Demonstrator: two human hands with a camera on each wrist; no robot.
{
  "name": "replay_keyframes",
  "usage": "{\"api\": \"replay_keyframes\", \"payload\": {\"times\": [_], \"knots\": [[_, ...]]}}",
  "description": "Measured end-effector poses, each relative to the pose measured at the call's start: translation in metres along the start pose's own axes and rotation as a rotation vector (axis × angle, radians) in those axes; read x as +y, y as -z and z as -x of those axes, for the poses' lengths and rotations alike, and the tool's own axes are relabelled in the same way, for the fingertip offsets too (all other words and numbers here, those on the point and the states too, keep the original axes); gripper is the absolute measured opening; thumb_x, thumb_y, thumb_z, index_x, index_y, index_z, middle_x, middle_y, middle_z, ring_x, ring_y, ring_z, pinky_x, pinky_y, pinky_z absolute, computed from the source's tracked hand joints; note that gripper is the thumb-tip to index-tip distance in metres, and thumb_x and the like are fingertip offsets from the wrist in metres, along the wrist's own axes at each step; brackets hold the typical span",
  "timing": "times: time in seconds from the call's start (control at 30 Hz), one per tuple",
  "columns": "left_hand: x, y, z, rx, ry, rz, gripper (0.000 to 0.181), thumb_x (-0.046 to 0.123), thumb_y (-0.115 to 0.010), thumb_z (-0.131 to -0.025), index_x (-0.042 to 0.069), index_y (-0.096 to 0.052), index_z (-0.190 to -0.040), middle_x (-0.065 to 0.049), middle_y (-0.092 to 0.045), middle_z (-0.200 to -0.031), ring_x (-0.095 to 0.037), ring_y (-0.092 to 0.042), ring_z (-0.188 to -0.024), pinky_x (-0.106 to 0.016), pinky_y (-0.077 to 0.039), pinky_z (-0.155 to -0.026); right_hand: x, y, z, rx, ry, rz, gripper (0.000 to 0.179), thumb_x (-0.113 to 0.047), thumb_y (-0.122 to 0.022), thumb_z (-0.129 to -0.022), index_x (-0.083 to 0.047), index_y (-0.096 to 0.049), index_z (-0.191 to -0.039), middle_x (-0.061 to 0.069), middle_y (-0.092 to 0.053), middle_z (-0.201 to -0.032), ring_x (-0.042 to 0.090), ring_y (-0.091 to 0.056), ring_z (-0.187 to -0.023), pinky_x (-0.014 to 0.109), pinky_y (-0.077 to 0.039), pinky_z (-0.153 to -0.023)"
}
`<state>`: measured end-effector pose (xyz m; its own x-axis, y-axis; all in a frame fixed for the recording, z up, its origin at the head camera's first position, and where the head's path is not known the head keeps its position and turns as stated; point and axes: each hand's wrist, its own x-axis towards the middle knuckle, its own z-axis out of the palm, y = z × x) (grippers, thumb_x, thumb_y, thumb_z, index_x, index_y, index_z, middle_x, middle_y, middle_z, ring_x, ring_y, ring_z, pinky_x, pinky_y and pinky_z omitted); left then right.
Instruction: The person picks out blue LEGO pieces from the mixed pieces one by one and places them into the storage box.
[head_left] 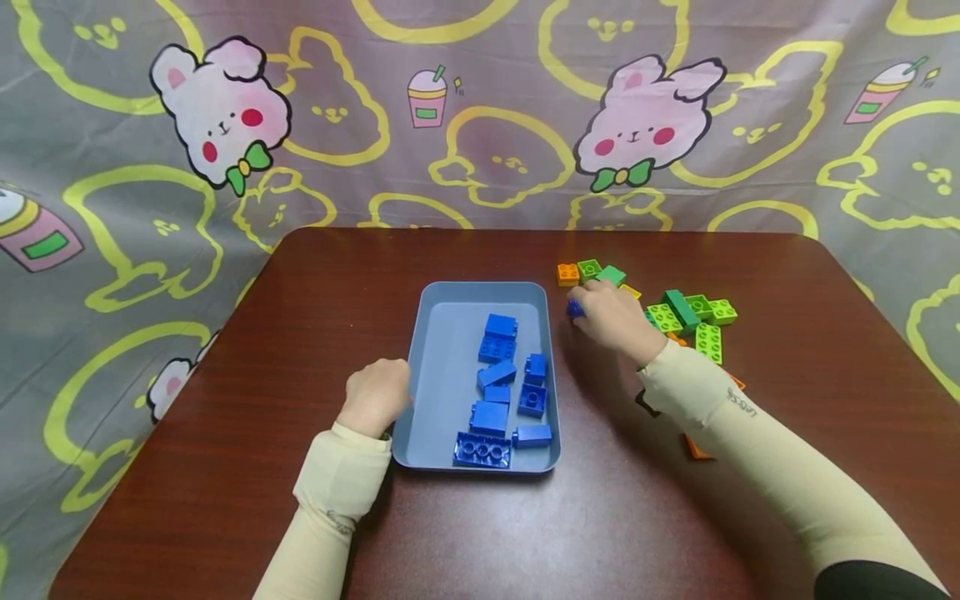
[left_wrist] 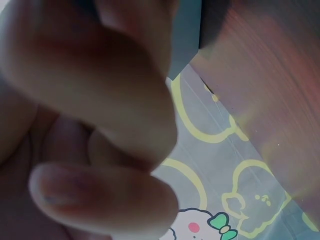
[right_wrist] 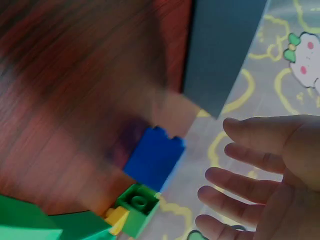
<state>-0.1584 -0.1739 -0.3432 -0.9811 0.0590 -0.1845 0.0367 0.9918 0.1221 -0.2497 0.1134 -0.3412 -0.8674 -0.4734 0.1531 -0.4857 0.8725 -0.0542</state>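
My right hand (head_left: 618,321) reaches over the table right of the tray, beside a blue toy brick (head_left: 575,308) that it partly hides. In the right wrist view the fingers (right_wrist: 245,182) are spread and apart from the blue brick. My left hand (head_left: 377,396) is curled into a fist right at the left rim of the blue-grey tray (head_left: 442,298); its curled fingers (left_wrist: 100,85) fill the left wrist view, with nothing showing in them. Inside the tray lie several blue bricks (head_left: 491,417), mostly along its right half.
Green bricks (head_left: 678,310) lie in a loose group around and beyond my right hand. An orange brick (head_left: 567,274) sits behind it, another orange piece (head_left: 699,448) below the right forearm. A patterned curtain (head_left: 480,108) hangs behind the dark wooden table (head_left: 352,292).
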Motion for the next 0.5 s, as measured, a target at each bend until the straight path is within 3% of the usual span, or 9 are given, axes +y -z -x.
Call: {"api": "replay_keyframes", "payload": {"times": [0.27, 0.5], "knots": [[0.000, 0.001, 0.000, 0.001, 0.006, -0.004, 0.010, 0.006, -0.061, -0.079, 0.004, -0.060, -0.069, -0.009, -0.055, -0.063, -0.023, -0.057, -0.060, -0.039, -0.042, -0.047, 0.015, -0.010, -0.008, -0.073, -0.072, 0.012, 0.045, -0.012, -0.066, -0.080, 0.002, -0.051, -0.120, 0.023, -0.052, -0.110, 0.037, -0.049, -0.094, 0.049, -0.044, -0.071], [0.000, 0.001, 0.001, -0.007, 0.004, -0.001, 0.011, 0.008, -0.062, -0.080, 0.004, -0.060, -0.069, -0.008, -0.053, -0.060, -0.022, -0.056, -0.057, -0.038, -0.043, -0.047, 0.024, -0.018, -0.011, -0.096, -0.144, -0.010, 0.047, -0.019, -0.066, -0.081, 0.002, -0.050, -0.120, 0.025, -0.050, -0.111, 0.040, -0.047, -0.094, 0.052, -0.041, -0.077]]}}
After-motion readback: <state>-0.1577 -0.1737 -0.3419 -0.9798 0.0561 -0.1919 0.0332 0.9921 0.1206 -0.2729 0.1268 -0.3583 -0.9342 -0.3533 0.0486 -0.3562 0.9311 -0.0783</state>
